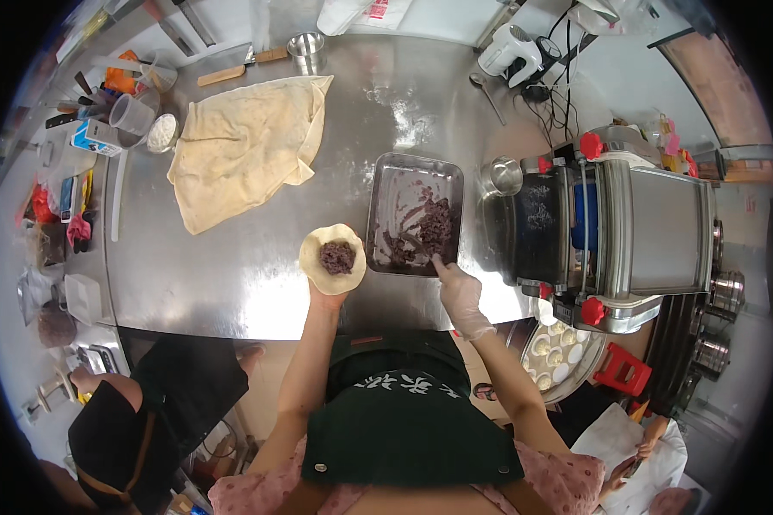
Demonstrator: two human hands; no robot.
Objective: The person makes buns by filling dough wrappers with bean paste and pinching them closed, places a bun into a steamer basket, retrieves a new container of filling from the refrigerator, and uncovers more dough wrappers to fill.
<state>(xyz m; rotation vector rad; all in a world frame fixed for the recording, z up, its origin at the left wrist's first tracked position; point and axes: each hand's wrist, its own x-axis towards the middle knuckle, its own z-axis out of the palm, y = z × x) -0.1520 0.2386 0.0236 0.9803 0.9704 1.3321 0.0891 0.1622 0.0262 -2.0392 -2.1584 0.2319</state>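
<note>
My left hand (326, 299) holds up a round of pale dough (312, 249) from beneath, with a mound of dark purple filling (337, 257) on its middle. My right hand (460, 294), in a translucent glove, grips a utensil (421, 249), probably a spoon, whose end rests in the filling inside a rectangular metal tray (458, 197). The tray holds more dark filling (435, 221), mostly at its right side, with smears across the bottom. A cream cloth (245, 146) lies on the steel table (189, 283), up and left of my hands.
A rolling machine (661, 232) with red knobs stands right, near a metal cup (502, 176). Round pieces fill a pan (558, 360) below it. A mixer (507, 56), cables and tools line the back; containers (130, 114) stand left. Other people are at lower left (120, 429) and lower right (627, 446).
</note>
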